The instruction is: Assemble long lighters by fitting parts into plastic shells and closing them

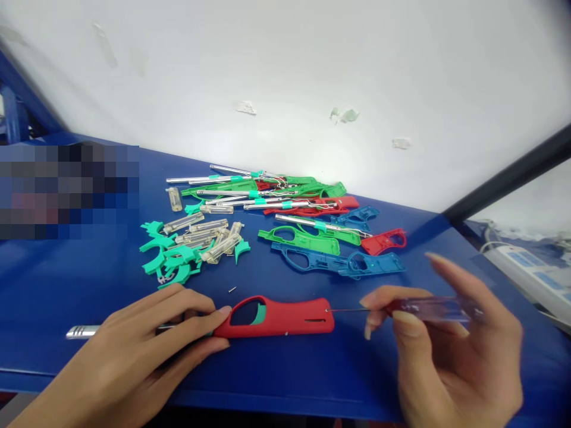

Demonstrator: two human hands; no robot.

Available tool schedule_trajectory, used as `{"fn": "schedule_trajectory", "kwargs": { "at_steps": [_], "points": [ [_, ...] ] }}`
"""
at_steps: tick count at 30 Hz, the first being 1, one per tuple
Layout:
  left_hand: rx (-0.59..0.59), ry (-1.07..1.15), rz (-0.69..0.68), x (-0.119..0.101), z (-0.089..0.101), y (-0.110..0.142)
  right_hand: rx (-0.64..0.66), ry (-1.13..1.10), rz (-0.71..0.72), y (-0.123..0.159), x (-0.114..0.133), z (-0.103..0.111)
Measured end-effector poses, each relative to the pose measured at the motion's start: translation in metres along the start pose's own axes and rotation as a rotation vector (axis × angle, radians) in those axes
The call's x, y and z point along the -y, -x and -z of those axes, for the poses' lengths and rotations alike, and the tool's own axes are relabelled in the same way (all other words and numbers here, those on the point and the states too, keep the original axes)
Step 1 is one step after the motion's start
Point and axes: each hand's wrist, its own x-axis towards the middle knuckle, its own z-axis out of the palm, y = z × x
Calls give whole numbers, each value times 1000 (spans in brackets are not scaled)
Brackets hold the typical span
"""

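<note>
A red gas lighter [285,318] with a green trigger and a long metal barrel lies flat near the table's front edge. My left hand [147,351] grips it around the neck, between barrel and trigger ring. In my right hand [446,351] is a screwdriver [428,309] with a clear purplish handle, held level between thumb and fingers. Its thin shaft points left, and the tip meets the hole at the lighter's right end. Just above the lighter, a small screw [232,289] lies on the table.
On the blue table [357,368], green triggers [178,255] and clear fuel tanks [214,232] are heaped left of centre. Metal barrels [232,193] and coloured casing halves [307,244] lie behind. A white power strip [521,273] is at the right; a white wall [285,77] stands behind.
</note>
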Motion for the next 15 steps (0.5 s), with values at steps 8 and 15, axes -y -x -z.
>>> {"fn": "schedule_trajectory", "kwargs": {
  "at_steps": [8, 15],
  "points": [
    [-15, 6, 0, 1, -2, 2, -30, 87, 80, -9, 16, -7],
    [-7, 21, 27, 2, -2, 1, -11, 79, 44, -19, 23, -21]
  ]
}}
